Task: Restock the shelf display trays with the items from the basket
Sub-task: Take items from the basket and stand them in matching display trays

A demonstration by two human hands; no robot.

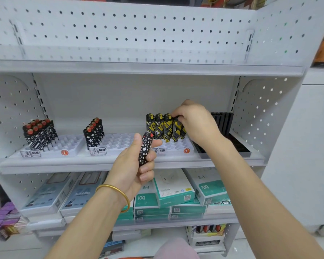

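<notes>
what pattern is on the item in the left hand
Black with white squares, red at the top, on the item in the left hand; head view.

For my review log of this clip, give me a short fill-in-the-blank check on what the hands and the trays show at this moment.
1. The left hand holds a black item with white ____ on it.
2. The right hand grips an item in the row of black and ____ items.
3. The star-patterned items stand in the ____ of the three white trays.
4. A gold bangle sits on the ____ wrist.

Missing words: squares; yellow; middle; left
</notes>
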